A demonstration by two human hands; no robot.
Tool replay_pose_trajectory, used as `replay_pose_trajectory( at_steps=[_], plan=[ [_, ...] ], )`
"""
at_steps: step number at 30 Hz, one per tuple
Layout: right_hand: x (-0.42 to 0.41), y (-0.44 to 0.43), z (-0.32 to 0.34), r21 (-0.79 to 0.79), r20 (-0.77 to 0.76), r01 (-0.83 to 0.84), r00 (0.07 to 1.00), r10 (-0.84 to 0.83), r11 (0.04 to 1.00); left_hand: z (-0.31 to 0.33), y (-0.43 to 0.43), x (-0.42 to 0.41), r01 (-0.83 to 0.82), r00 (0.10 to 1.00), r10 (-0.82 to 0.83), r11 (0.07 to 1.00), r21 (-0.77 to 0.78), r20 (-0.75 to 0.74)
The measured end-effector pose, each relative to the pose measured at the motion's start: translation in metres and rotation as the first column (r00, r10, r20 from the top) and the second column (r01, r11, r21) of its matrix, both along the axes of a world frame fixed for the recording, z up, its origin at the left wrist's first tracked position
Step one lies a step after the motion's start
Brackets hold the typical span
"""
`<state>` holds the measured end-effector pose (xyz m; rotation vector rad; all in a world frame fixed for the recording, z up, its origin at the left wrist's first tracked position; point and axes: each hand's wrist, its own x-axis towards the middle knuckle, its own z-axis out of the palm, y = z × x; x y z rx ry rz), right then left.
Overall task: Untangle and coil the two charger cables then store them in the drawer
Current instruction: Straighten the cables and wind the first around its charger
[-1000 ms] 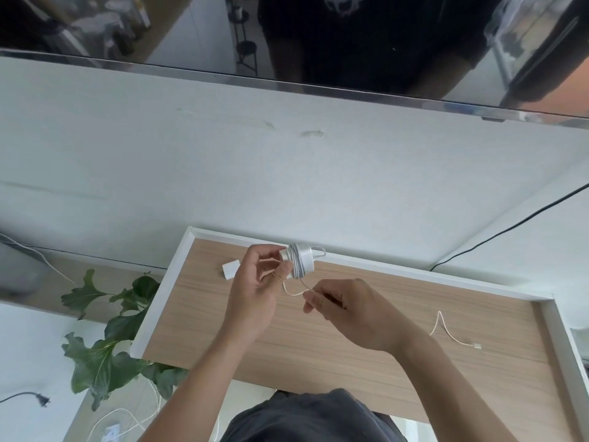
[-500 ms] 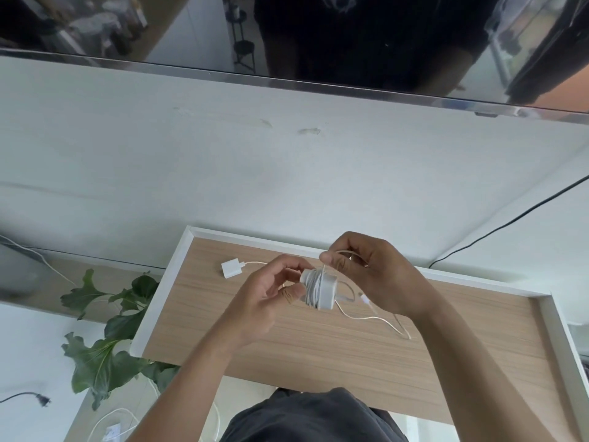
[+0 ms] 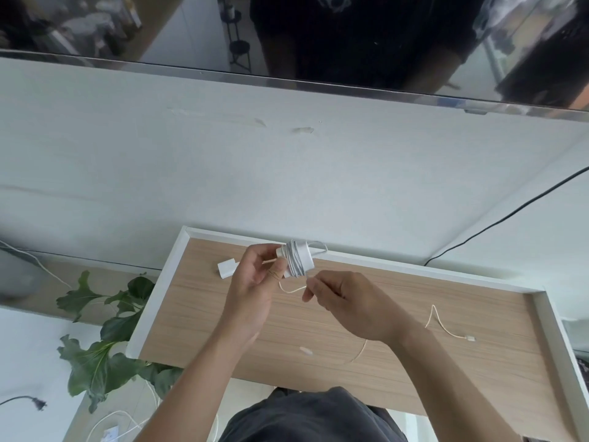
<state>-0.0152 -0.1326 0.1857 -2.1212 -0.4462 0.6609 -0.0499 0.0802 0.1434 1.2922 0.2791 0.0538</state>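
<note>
My left hand [image 3: 255,291] grips a white charger block [image 3: 298,258] with grey-white cable wound round it, held above the open drawer [image 3: 538,301]. My right hand [image 3: 344,298] pinches the loose white cable [image 3: 288,290] just below the block. That cable runs under my right wrist and ends in a connector [image 3: 470,338] on the drawer's wood floor at the right. A second white charger plug [image 3: 225,268] lies on the drawer floor at the back left, partly behind my left hand. A small white connector [image 3: 305,350] lies near the drawer's front.
A white wall rises behind the drawer, with a dark glossy screen [image 3: 318,36] above it. A black cable [image 3: 510,215] runs along the wall at the right. A leafy green plant [image 3: 105,339] stands left of the drawer, with more white cables [image 3: 111,422] on the floor below.
My right hand has come down from above the block to just below it, carrying the cable round. The cable's free end lies farther right on the drawer floor again.
</note>
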Motion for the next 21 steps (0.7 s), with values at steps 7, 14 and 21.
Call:
replay_pose_trajectory(
  at_steps=[7,14,21],
  plan=[
    [0.004,-0.011,0.032,0.002,0.071,-0.067,0.995,0.067,0.998,0.004,0.010,-0.003,0.097,0.995,-0.082,0.904,0.417,-0.054],
    [0.027,-0.023,0.058,0.058,0.179,0.118,0.976,-0.126,0.991,0.007,0.017,-0.011,0.389,0.918,-0.395,0.871,0.300,-0.043],
    [0.029,-0.018,0.032,0.047,0.018,0.178,0.984,-0.179,0.983,0.012,0.006,-0.010,0.408,0.913,-0.405,0.905,-0.119,0.046]
  ],
)
